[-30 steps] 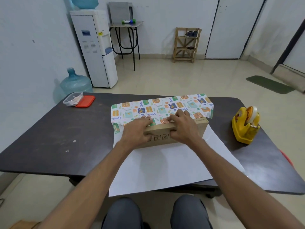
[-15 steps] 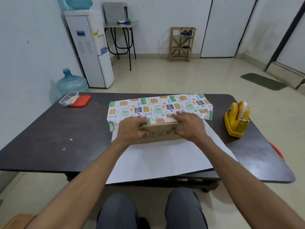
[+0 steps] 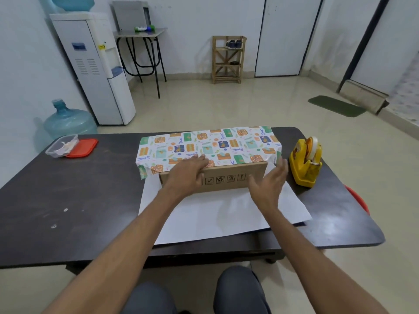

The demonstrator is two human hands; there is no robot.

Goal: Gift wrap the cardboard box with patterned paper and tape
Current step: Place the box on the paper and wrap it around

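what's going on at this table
A person is gift wrapping a cardboard box. Patterned paper is folded over its top from the far side, and the left hand presses that flap down at the near top edge. The right hand is open in the air by the box's right end, holding nothing. The near side of the box is bare, with the white underside of the sheet spread toward the person. A yellow tape dispenser sits to the right.

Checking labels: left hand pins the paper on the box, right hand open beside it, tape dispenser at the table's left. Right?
One error: the tape dispenser stands at the table's right, past the right hand. The head view shows it. The left hand, paper and box are as stated.
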